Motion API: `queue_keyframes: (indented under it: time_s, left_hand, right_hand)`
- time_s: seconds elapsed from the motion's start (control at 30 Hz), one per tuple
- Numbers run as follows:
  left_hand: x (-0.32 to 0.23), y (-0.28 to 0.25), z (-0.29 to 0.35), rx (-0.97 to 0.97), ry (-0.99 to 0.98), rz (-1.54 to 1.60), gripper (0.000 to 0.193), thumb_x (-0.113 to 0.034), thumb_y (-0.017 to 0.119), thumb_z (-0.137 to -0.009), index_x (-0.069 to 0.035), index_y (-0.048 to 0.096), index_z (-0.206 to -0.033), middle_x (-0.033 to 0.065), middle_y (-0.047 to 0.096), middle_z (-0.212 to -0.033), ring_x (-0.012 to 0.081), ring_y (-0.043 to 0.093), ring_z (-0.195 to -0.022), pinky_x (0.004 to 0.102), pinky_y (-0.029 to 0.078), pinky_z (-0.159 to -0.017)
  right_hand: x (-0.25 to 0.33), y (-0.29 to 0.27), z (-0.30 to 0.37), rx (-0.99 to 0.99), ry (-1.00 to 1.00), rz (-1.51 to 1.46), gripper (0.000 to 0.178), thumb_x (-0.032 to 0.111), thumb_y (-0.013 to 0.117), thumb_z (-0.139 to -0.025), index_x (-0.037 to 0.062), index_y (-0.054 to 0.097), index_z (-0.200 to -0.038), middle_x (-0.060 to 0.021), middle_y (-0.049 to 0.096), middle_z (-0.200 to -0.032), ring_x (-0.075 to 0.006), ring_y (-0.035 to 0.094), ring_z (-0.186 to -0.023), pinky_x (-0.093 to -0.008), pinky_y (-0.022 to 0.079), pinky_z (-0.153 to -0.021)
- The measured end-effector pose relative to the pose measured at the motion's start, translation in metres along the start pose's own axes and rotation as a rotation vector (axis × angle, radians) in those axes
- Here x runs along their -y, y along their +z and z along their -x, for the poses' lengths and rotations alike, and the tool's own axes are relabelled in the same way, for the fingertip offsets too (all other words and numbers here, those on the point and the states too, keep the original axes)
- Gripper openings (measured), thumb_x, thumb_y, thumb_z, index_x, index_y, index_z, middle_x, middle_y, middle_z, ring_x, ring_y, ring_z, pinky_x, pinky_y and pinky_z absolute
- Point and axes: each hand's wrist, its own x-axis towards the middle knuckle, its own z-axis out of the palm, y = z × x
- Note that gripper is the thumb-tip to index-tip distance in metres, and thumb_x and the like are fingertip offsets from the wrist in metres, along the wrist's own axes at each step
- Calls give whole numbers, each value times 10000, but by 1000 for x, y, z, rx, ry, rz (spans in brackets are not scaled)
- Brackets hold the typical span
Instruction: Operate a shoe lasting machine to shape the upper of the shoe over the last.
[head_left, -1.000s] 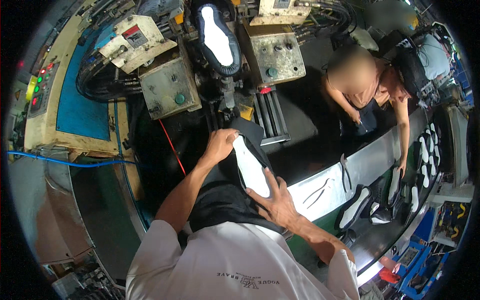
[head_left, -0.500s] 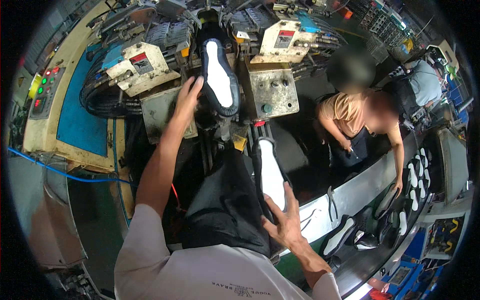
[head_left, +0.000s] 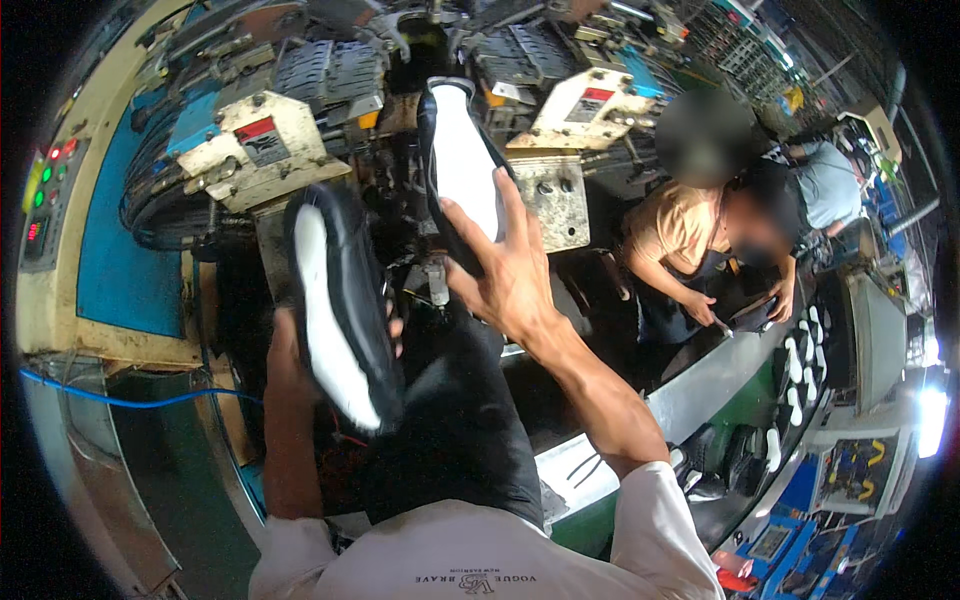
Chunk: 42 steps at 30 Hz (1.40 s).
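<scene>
My left hand (head_left: 284,348) is closed around a black shoe upper (head_left: 367,310) with a long white insole board on its underside, held tilted above my left thigh. Its fingertips show at the far side of the shoe. My right hand (head_left: 518,285) grips a second black shoe upper (head_left: 432,160), whose white underside faces me, thumb and fingers on either edge. That shoe is at the middle of the machine, in front of its dark central post (head_left: 420,55). Whether it sits on a support there, I cannot tell.
Cream machine brackets (head_left: 262,145) with hoses flank the centre. A control panel (head_left: 45,205) with lit buttons stands at the left, a blue hose (head_left: 140,402) below it. On the right, a co-worker (head_left: 675,235) handles a dark piece beside a metal-edged conveyor (head_left: 700,405) bearing several shoes.
The shoe on the machine has come off into my left hand and moved down and left. My right hand has raised the other shoe from near my lap to the machine's centre.
</scene>
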Motion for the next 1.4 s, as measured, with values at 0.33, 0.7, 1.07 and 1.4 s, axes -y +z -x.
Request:
queue_keyframes:
  time_s: [0.33, 0.7, 1.07, 1.4]
  left_hand:
    - [61, -37, 145, -544, -77, 137, 940, -750, 434, -1077, 28, 470, -1605, 312, 711, -1325, 443, 753, -1166, 568, 642, -969]
    - [106, -28, 176, -538, -141, 46, 936, -766, 420, -1081, 18, 457, -1592, 301, 690, -1361, 502, 722, -1202, 603, 588, -1059]
    - [104, -59, 84, -622, -249, -183, 762, -640, 422, -1141, 2, 534, -1537, 250, 738, -1297, 432, 778, -1073, 541, 647, -962]
    - [118, -95, 39, -529, -329, -19, 747, -632, 420, -1149, -10, 556, -1539, 214, 746, -1321, 402, 751, -1157, 532, 606, -1040]
  right_hand:
    - [0, 61, -22, -82, -65, 166, 793, 307, 830, -901, 236, 538, -1635, -340, 221, -1753, -610, 308, -1548, -658, 358, -1259]
    - [-3, 60, -22, -73, -193, 269, 906, 329, 899, -852, 219, 472, -1644, -291, 352, -1697, -569, 219, -1621, -665, 463, -1188]
    - [-19, 56, -149, -33, -132, 250, 771, 336, 814, -945, 275, 485, -1640, -270, 411, -1649, -643, 332, -1523, -643, 656, -980]
    - [-15, 57, -165, -168, -105, 306, 707, 324, 766, -989, 262, 493, -1638, -285, 402, -1654, -659, 420, -1456, -633, 677, -903]
